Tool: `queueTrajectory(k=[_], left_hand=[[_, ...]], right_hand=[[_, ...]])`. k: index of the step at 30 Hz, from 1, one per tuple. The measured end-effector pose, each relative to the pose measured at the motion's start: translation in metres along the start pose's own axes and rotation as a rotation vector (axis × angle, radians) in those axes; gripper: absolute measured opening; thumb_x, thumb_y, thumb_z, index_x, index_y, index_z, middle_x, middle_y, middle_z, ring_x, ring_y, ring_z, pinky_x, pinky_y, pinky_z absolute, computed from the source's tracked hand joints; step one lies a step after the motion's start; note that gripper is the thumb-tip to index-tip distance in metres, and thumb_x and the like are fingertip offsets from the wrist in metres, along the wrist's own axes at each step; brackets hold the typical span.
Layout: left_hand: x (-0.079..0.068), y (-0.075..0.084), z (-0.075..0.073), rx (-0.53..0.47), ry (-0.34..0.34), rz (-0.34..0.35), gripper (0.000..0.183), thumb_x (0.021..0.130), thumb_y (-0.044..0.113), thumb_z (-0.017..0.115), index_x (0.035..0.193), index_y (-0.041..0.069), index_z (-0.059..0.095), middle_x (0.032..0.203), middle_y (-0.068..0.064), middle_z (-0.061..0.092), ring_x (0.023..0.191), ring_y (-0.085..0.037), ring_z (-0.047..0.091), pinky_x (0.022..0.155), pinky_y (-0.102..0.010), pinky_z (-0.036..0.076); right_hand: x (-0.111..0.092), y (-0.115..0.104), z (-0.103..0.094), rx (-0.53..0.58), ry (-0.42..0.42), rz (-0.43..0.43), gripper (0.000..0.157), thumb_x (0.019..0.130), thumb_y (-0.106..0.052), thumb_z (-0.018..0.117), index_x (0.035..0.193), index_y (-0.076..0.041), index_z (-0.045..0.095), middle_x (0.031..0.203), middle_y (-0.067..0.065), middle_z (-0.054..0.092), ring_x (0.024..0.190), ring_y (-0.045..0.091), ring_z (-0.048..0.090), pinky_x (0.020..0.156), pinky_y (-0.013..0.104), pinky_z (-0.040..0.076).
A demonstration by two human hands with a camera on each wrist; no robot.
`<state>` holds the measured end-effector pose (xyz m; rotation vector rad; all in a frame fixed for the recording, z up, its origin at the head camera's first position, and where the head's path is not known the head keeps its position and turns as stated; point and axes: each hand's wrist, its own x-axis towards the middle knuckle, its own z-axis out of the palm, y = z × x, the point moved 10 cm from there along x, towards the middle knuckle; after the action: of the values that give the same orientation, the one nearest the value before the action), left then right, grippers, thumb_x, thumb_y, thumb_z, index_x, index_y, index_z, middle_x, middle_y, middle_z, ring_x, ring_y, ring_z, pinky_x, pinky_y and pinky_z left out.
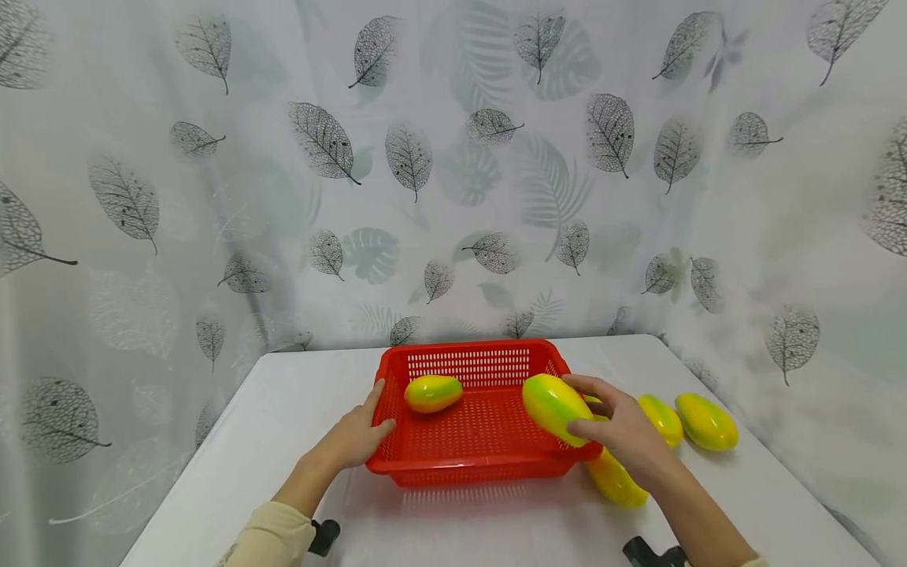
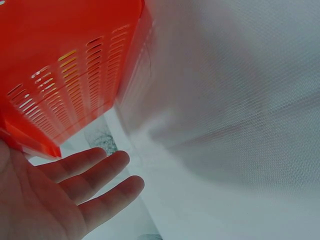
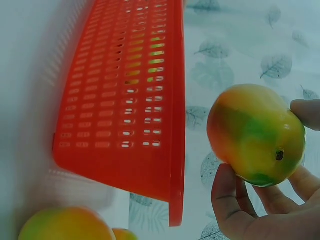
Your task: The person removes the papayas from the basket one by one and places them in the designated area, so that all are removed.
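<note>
A red plastic basket [image 1: 468, 465] with slotted walls stands on the table, and one yellow-green mango [image 1: 433, 393] lies inside at its left. My left hand [image 1: 352, 435] rests on the basket's left rim. In the left wrist view, three fingers [image 2: 102, 175] stretch out straight below the rim. My right hand [image 1: 623, 429] grips another mango [image 1: 556, 408] between thumb and fingers, over the basket's right side in the head view. The right wrist view shows this held mango [image 3: 257, 135] beside the rim, its dark stem spot facing the camera.
More mangoes lie on the white table [image 1: 305, 394] right of the basket: one close to its front right corner [image 1: 615, 480], one behind my right hand [image 1: 660, 420], and one farther right [image 1: 706, 422]. A leaf-patterned curtain [image 1: 453, 197] hangs behind and along both sides.
</note>
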<state>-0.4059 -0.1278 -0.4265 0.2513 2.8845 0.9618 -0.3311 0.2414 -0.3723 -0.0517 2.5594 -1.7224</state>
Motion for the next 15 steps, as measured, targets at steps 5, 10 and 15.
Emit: queueTrajectory(k=[5, 10, 15], left_hand=[[0.001, 0.0, -0.001, 0.018, 0.007, 0.005, 0.078, 0.101, 0.028, 0.059, 0.166, 0.008, 0.019, 0.117, -0.02, 0.062, 0.087, -0.022, 0.062, 0.079, -0.042, 0.057], [0.001, -0.001, -0.001, 0.027, 0.009, 0.004, 0.078, 0.101, 0.028, 0.059, 0.166, 0.008, 0.019, 0.121, -0.021, 0.062, 0.09, -0.024, 0.062, 0.082, -0.044, 0.057], [0.0, -0.002, 0.0, 0.003, -0.005, -0.007, 0.08, 0.101, 0.03, 0.06, 0.166, 0.01, 0.018, 0.119, -0.019, 0.061, 0.086, -0.021, 0.061, 0.079, -0.041, 0.058]], right_hand=[[-0.003, 0.002, -0.006, -0.025, 0.012, 0.009, 0.08, 0.085, -0.014, 0.075, 0.158, -0.015, 0.041, 0.156, 0.018, 0.045, 0.13, 0.034, 0.051, 0.095, 0.043, 0.058], [-0.006, 0.006, -0.012, -0.029, 0.022, 0.033, 0.077, 0.086, -0.015, 0.073, 0.156, -0.016, 0.042, 0.154, 0.016, 0.048, 0.132, 0.034, 0.05, 0.096, 0.04, 0.057], [-0.009, 0.009, -0.019, -0.036, 0.022, 0.029, 0.076, 0.087, -0.017, 0.072, 0.157, -0.015, 0.042, 0.155, 0.016, 0.047, 0.133, 0.034, 0.05, 0.097, 0.039, 0.056]])
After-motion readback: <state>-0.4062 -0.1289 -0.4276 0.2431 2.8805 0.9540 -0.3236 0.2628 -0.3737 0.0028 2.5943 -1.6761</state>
